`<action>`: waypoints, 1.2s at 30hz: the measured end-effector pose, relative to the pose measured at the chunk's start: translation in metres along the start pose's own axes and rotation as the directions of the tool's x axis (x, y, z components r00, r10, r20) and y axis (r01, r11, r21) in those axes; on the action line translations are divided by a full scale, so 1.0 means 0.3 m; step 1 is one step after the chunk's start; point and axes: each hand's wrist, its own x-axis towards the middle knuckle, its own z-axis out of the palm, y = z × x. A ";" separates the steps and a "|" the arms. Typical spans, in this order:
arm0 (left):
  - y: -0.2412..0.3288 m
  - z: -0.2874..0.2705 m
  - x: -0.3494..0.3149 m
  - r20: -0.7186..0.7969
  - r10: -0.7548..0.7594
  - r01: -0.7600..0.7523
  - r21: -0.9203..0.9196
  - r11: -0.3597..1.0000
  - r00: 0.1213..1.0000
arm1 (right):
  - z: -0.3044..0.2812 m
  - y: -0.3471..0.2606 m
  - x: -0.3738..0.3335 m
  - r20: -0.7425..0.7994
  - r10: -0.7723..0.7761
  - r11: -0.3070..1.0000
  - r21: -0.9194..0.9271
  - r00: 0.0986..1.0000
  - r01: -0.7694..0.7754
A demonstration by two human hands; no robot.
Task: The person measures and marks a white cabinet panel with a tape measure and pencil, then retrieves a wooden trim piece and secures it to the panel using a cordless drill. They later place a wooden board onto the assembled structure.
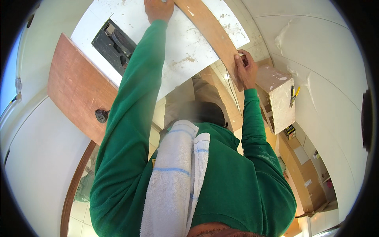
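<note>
A long, narrow strip of brown wood (209, 27) lies slantwise across a white, stained work surface (183, 51), its near end jutting past the edge. My right hand (246, 71) grips that near end, thumb on top and fingers curled at its right edge. At the top of the picture my left hand (159, 11) rests beside the strip's far part. The picture's edge cuts off most of its fingers, so its hold cannot be made out. Left of my left forearm lies a dark, flat-based tool (114, 43), partly hidden by the sleeve.
A reddish-brown wooden panel (81, 89) with a small black round object (102, 115) on it stands at the left. To the right, pliers with a yellow handle (294, 96) lie on a pale, worn box-like cabinet (281, 102). A white towel (169, 173) hangs down my front.
</note>
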 end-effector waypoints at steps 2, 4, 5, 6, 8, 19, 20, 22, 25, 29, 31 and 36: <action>-0.001 0.005 -0.001 0.010 -0.006 0.006 0.010 1.000 1.000 | -0.001 0.005 0.002 -0.032 -0.053 0.992 -0.115 0.998 0.049; -0.006 0.006 0.001 0.021 0.000 0.000 0.013 1.000 1.000 | -0.001 0.018 0.002 -0.037 -0.074 0.982 -0.174 0.997 0.066; -0.011 0.006 0.002 0.025 0.005 -0.005 0.008 1.000 1.000 | 0.001 0.026 0.005 -0.028 -0.066 0.983 -0.176 0.997 0.060; -0.011 0.004 -0.002 0.029 0.010 -0.010 0.001 1.000 1.000 | 0.000 0.035 0.003 -0.019 -0.077 0.982 -0.175 0.997 0.072; -0.013 0.002 -0.005 0.044 0.001 0.000 -0.002 1.000 0.999 | 0.003 0.051 0.003 -0.029 -0.101 0.977 -0.194 0.994 0.093; 0.045 -0.042 0.009 0.067 -0.081 0.080 0.008 0.997 0.994 | 0.044 0.036 -0.016 -0.040 -0.209 0.973 -0.114 0.977 0.203; 0.050 -0.044 0.012 0.054 -0.081 0.080 0.007 0.997 0.995 | 0.046 0.032 -0.014 -0.049 -0.220 0.969 -0.124 0.974 0.213; 0.054 -0.050 0.012 0.071 -0.091 0.089 0.025 0.996 0.993 | 0.044 0.026 -0.013 -0.028 -0.240 0.965 -0.118 0.970 0.236; 0.060 -0.060 0.018 0.104 -0.121 0.123 -0.018 0.992 0.987 | 0.034 0.009 -0.018 -0.003 -0.187 0.973 -0.142 0.982 0.185; 0.065 -0.072 0.024 0.127 -0.145 0.152 -0.046 0.987 0.981 | 0.037 -0.012 -0.023 0.027 -0.145 0.970 -0.191 0.989 0.147; 0.067 -0.075 0.027 0.139 -0.147 0.156 -0.057 0.986 0.979 | 0.040 -0.016 -0.023 0.023 -0.144 0.974 -0.173 0.989 0.146; 0.067 -0.075 0.032 0.163 -0.163 0.170 -0.036 0.985 0.973 | 0.035 -0.013 -0.023 0.032 -0.117 0.958 -0.258 0.993 0.122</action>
